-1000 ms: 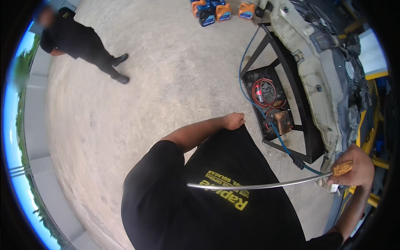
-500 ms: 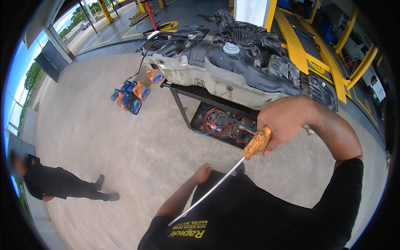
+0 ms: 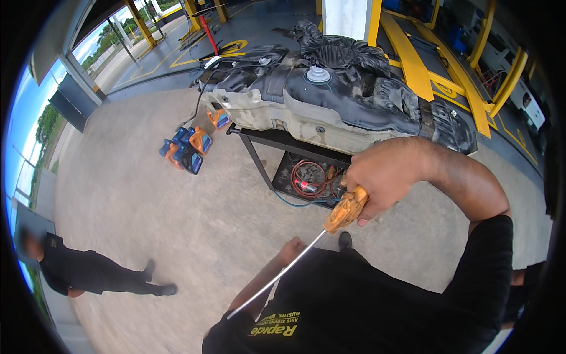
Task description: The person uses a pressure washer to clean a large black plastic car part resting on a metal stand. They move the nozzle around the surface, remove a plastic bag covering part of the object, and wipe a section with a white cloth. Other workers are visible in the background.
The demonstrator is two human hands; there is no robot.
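Observation:
My right hand [image 3: 383, 177] is wrapped round the taped orange handle [image 3: 348, 210] of a tool with a long thin metal rod [image 3: 277, 276]. The rod slants down to the left, across the front of my black shirt, its tip by my left upper arm. Curled near the shirt's hem is my left hand [image 3: 290, 250], partly behind the rod; what its fingers hold, if anything, is hidden. Beyond my right hand a large moulded tank [image 3: 348, 100], black above and pale grey on the side, lies on a black cart [image 3: 254, 154]. A white round cap [image 3: 318, 75] stands on its top.
Red hose [image 3: 298, 171] and blue hose [image 3: 286, 200] lie at the cart's lower shelf. Orange and blue jugs [image 3: 187, 147] stand on the floor left of it. Another person [image 3: 88, 262] in black is at the left. Yellow lift ramps [image 3: 407, 56] are behind the tank.
My right hand and the tool have shifted slightly left and down. The whole view has turned a little. The grip on the handle is unchanged.

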